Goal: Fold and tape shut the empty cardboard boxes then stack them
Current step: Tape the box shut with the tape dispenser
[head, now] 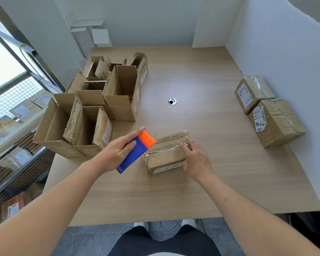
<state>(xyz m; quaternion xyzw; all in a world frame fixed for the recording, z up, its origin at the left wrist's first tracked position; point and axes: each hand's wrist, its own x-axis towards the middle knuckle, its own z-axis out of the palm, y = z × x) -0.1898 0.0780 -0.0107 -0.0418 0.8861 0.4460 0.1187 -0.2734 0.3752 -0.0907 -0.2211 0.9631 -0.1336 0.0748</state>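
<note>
Box [164, 159]: on worktop [201, 126], near front, flaps down.
Left grip [118, 150]: clasping tape dispenser [135, 150] at seam.
Right grip [198, 161]: fingers relaxed, steadying box top.
Handling: likely light, crushable; best held by side walls.

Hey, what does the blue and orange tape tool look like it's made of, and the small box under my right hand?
Tape tool: probably plastic, given its smooth, solid blue and orange surfaces. Small box: brown corrugated cardboard, matte and worn, with ragged edges; the shiny crinkled strips along its seam look like clear tape.
</note>
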